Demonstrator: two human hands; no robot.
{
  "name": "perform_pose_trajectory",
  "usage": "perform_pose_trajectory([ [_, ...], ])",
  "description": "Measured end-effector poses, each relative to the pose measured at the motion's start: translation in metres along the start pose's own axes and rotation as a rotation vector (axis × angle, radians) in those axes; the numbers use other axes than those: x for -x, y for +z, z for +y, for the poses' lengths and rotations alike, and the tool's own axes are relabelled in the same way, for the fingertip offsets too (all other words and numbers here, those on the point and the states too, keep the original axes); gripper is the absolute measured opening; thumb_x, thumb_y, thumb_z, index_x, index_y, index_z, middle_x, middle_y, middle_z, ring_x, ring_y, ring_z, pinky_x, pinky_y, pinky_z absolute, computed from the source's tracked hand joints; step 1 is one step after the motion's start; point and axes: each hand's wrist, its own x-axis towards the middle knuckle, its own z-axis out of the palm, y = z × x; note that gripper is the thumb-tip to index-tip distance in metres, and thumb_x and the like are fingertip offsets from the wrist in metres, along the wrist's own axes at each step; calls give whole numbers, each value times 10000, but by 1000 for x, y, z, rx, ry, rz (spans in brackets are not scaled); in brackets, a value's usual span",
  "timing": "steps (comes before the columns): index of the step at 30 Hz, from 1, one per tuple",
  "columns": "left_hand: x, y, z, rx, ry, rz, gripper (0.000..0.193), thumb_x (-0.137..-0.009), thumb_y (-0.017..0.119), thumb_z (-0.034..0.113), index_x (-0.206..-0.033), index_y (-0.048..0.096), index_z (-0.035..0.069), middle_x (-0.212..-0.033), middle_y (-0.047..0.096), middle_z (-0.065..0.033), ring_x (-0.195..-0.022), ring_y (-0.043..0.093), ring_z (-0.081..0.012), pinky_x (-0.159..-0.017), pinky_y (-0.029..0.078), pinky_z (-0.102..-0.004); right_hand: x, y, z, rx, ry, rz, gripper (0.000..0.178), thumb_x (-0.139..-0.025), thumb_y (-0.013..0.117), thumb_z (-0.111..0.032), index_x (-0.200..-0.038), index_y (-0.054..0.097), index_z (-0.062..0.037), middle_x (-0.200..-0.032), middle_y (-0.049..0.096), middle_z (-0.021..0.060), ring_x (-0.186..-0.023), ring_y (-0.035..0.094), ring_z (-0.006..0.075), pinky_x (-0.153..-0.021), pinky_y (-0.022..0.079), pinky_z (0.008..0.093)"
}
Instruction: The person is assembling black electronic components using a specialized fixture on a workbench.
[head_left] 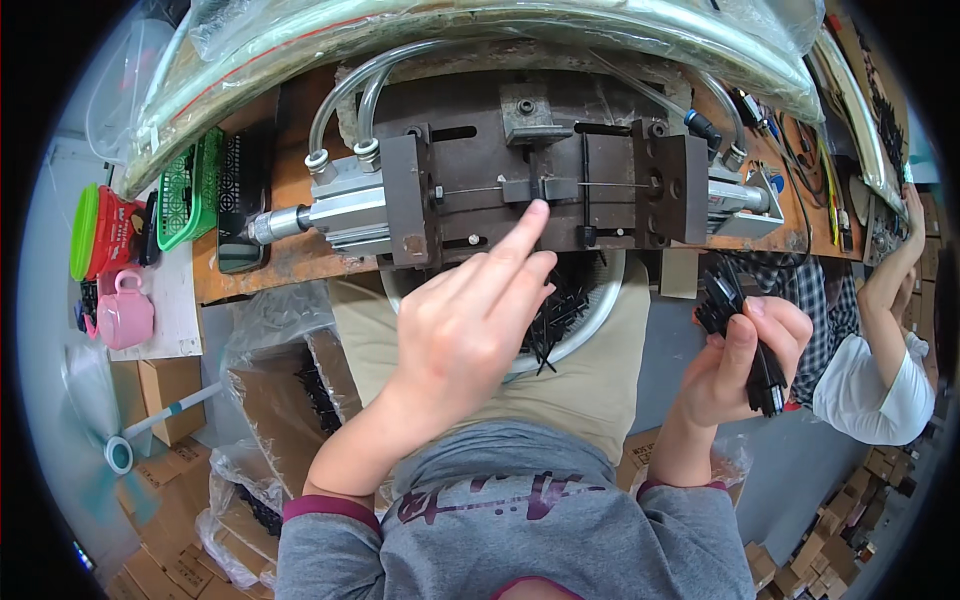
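Observation:
My left hand (462, 318) reaches over a dark metal fixture (480, 115). Its index finger is stretched out, the tip at a small dark block (562, 189) in the middle, where a thin wire or rod runs in from each side. The other fingers are partly bent, and I see nothing held in them. A slim black plastic strip (587, 180) lies across the fixture just right of that block. Off to the right, my right hand (745, 360) is closed around a bundle of black plastic parts (728, 300), which sticks out above and below the fingers.
A white tub (610, 315) of black parts sits below the fixture's front edge. Silver air cylinders (355, 215) with clear hoses flank the fixture. At left are a green basket (190, 190) and pink mug (126, 310). A co-worker (875, 385) is at far right; cardboard boxes (270, 430) stand below.

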Motion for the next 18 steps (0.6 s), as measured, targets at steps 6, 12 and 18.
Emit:
perform_pose_trajectory([
  [6, -10, 5, 3, -195, 54, -29, 248, -697, 796, 122, -919, 712, 50, -1193, 692, -98, -619, 625, -156, -562, 476, -256, 2, 1, -4, 18, -18, -9, 194, -845, 768, -190, -939, 658, -61, -912, 585, 76, -820, 569, 179, -720, 465, 285],
  [12, -12, 2, 5, -214, 31, -72, 260, -676, 805, 117, -911, 712, 54, -1189, 695, -81, -611, 621, -157, -565, 471, -258, 3, 3, -5, -60, 57, 2, 194, -836, 763, -185, -923, 654, -50, -914, 582, 80, -801, 555, 172, -720, 456, 278],
  [18, -14, 0, 4, -195, 42, -72, 254, -687, 796, 101, -915, 703, 43, -1190, 687, -92, -684, 649, -172, -578, 482, -266, 1, 0, -5, -128, 105, 39, 146, -822, 729, -143, -894, 657, -39, -914, 580, 90, -778, 538, 164, -702, 440, 266],
])
